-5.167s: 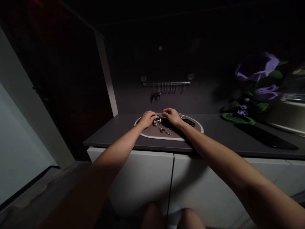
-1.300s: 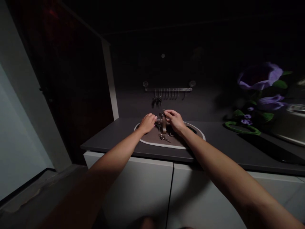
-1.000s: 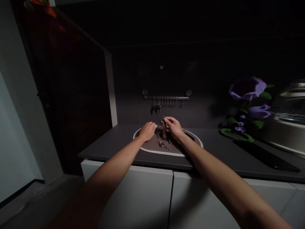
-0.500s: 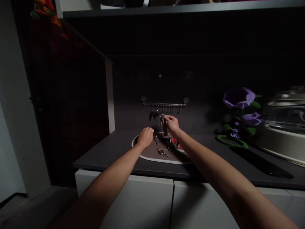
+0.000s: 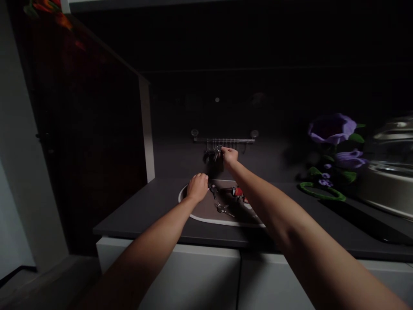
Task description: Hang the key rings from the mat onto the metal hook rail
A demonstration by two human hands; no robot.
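Note:
My right hand (image 5: 230,156) pinches the ring of a bunch of keys (image 5: 217,151), raised close to the hooks of a clear rail (image 5: 224,140) on the dark wall. Just left of it, other dark keys (image 5: 209,152) hang from the rail. My left hand (image 5: 198,187) is low over the left part of a tray (image 5: 219,221) with a pale rim, fingers curled together; what they may hold is hidden. Beside its fingertips lies a key (image 5: 213,190). Another bunch of keys (image 5: 224,209) and some red items (image 5: 238,192) lie on the tray, partly behind my right forearm.
A dark counter (image 5: 145,206) carries the tray, above white cabinet doors (image 5: 193,271). To the right stand purple knitted flowers (image 5: 334,129) with a green ring base and a large pale container with a clear top (image 5: 393,185). A shelf hangs overhead.
My right hand has lifted the keys up and slightly left, nearer the rail's hooks. My left hand has stayed at the tray. The view has shifted slightly.

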